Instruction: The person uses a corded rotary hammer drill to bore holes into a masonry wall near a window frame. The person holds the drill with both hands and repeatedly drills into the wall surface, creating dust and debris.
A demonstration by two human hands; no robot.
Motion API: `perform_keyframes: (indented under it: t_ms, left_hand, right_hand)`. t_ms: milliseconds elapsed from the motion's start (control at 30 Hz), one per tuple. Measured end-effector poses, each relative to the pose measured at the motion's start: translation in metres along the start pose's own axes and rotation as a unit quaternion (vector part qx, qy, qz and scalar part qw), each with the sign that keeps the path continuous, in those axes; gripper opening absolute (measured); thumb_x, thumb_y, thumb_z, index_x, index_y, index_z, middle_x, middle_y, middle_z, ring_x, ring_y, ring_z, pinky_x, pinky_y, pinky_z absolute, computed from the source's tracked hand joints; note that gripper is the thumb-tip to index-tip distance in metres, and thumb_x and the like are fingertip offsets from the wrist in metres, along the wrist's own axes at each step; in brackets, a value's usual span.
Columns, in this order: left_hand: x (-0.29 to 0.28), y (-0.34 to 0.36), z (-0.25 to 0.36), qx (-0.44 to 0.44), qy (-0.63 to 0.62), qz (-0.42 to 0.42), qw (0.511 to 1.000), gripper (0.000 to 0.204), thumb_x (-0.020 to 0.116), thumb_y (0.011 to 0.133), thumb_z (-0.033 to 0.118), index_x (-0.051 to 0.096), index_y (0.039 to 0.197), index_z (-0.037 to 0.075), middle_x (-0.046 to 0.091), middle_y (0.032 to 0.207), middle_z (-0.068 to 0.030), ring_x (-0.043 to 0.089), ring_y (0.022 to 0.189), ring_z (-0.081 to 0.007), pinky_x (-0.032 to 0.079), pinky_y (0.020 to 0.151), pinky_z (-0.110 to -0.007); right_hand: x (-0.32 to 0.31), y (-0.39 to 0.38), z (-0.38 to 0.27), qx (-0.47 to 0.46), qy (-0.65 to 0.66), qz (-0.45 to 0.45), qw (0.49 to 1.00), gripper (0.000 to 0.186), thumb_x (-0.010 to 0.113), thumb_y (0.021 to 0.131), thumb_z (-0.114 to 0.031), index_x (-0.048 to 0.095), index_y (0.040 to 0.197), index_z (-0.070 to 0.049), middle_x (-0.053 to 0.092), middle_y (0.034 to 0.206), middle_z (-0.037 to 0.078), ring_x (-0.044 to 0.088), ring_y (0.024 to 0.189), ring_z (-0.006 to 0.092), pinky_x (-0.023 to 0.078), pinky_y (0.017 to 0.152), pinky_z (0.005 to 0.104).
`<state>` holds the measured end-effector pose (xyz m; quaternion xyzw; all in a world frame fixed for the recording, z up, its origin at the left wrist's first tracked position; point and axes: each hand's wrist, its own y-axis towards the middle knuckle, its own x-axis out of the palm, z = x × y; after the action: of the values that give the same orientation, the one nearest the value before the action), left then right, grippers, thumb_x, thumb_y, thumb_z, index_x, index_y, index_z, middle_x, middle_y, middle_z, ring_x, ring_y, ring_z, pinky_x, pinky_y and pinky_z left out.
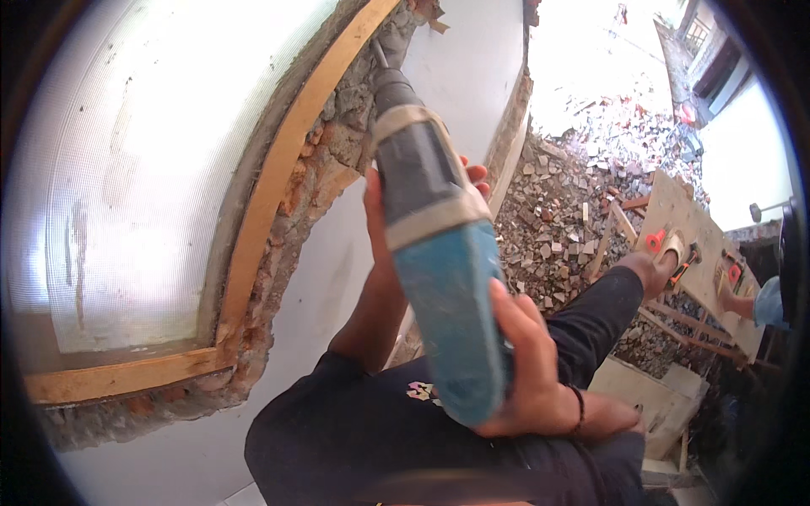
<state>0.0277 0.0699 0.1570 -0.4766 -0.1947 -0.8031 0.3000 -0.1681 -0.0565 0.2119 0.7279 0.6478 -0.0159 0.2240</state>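
Observation:
Both my hands hold a hammer drill point(456, 295) with a blue rear body, a dark grey front and beige bands round it. My left hand point(377, 223) is wrapped round the front part from below, its thumb on one side and fingertips on the other. At the rear, my right hand point(531, 363) closes round the handle; the trigger is hidden. The metal bit point(380, 55) points up and away, at the rough broken masonry point(350, 110) beside a wooden frame point(270, 194). Whether its tip touches the masonry I cannot tell.
The wooden frame borders a mesh-patterned translucent pane point(160, 169) on the left. White wall panels point(464, 67) flank the broken edge. Rubble point(557, 228) covers the ground at right. A dark-trousered leg point(599, 320) reaches a wooden board point(675, 207); another person's foot point(738, 304) rests farther right.

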Motion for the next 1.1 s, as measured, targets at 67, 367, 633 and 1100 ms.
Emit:
perform_keyframes:
  t_ms: [67, 367, 633, 1100]
  left_hand:
    - [-0.001, -0.012, 0.021, -0.021, -0.017, 0.026, 0.999, 0.100, 0.030, 0.094, 0.083, 0.041, 0.152, 0.002, 0.052, 0.145, -0.0250, 0.058, 0.129, -0.0343, 0.052, 0.106, -0.051]
    - [-0.025, 0.009, 0.023, -0.016, 0.020, -0.037, 0.999, 0.095, 0.036, 0.093, 0.084, 0.046, 0.148, 0.007, 0.057, 0.141, -0.0196, 0.059, 0.128, -0.0307, 0.057, 0.098, -0.051]
    - [-0.003, 0.018, -0.064, -0.020, 0.151, 0.066, 0.986, 0.082, 0.035, 0.101, 0.072, 0.044, 0.150, 0.008, 0.060, 0.138, -0.0143, 0.057, 0.128, -0.0273, 0.040, 0.115, -0.048]
    - [0.058, 0.098, -0.066, 0.084, 0.190, 0.004, 0.978, 0.072, 0.040, 0.103, 0.065, 0.042, 0.150, 0.011, 0.053, 0.148, -0.0064, 0.049, 0.138, -0.0248, 0.038, 0.117, -0.047]
  right_hand:
    - [0.037, 0.005, -0.014, 0.026, -0.023, -0.020, 0.999, 0.110, 0.090, 0.069, -0.016, 0.025, 0.153, 0.010, 0.054, 0.117, 0.026, 0.060, 0.094, 0.0355, 0.051, 0.082, 0.0428]
    - [0.075, -0.014, 0.042, -0.007, 0.086, 0.089, 0.992, 0.113, 0.087, 0.070, -0.014, 0.020, 0.159, 0.002, 0.047, 0.141, 0.021, 0.054, 0.126, 0.0331, 0.044, 0.106, 0.0426]
    - [0.007, -0.099, 0.099, 0.091, 0.326, 0.227, 0.913, 0.112, 0.089, 0.069, -0.027, 0.028, 0.158, 0.002, 0.043, 0.155, 0.020, 0.046, 0.142, 0.0314, 0.037, 0.117, 0.0455]
    - [-0.170, -0.029, 0.073, 0.166, 0.229, 0.166, 0.945, 0.110, 0.096, 0.063, -0.029, 0.038, 0.151, 0.005, 0.059, 0.137, 0.020, 0.064, 0.117, 0.0330, 0.054, 0.099, 0.0451]
